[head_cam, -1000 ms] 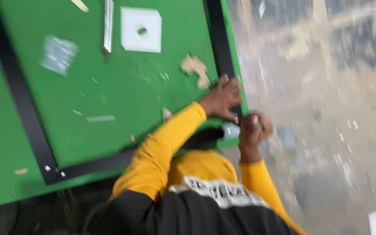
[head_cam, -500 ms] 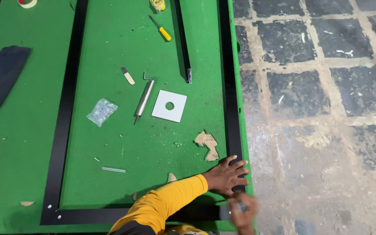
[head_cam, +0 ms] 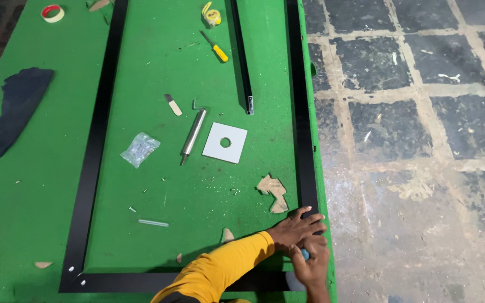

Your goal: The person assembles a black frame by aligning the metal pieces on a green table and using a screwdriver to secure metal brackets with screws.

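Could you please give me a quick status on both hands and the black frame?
Left hand flat on the black frame at its near right corner. Right hand closed on a small blue-tipped tool at that corner. Cardboard scrap lies close by, inside the frame.

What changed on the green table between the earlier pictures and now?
Mostly the view: the head camera rose and levelled, so more of the green table and its tools shows. Both hands stayed at the black frame corner: left hand flat on it, right hand beside it gripping a small blue-tipped thing. The white square plate and metal rod did not move.
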